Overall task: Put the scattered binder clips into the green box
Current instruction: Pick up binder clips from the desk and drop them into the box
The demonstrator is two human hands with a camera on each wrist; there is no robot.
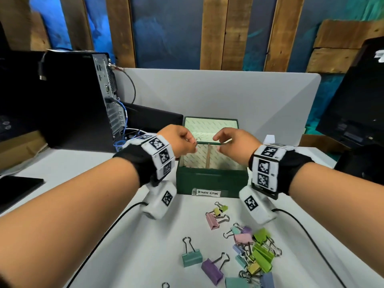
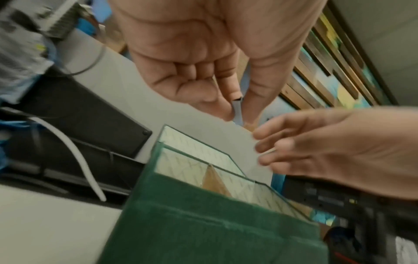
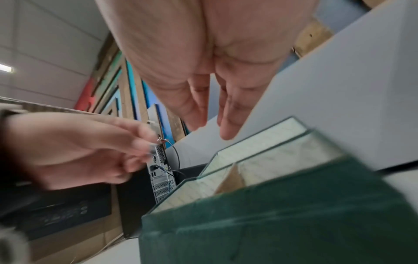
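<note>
The green box stands open mid-table, its lid upright behind and a "Binder Clips" label on its front. Above its left rim my left hand pinches a small bluish-grey binder clip between thumb and forefinger. The clip's wire loop pokes out. My right hand hovers over the box's right half, fingers relaxed and holding nothing; in the right wrist view its fingers point down at the box. Several pastel clips lie scattered in front of the box.
A teal clip, a purple clip and a pink clip lie apart from the pile. A black computer tower with cables stands at left, a monitor at right, a grey partition behind the box.
</note>
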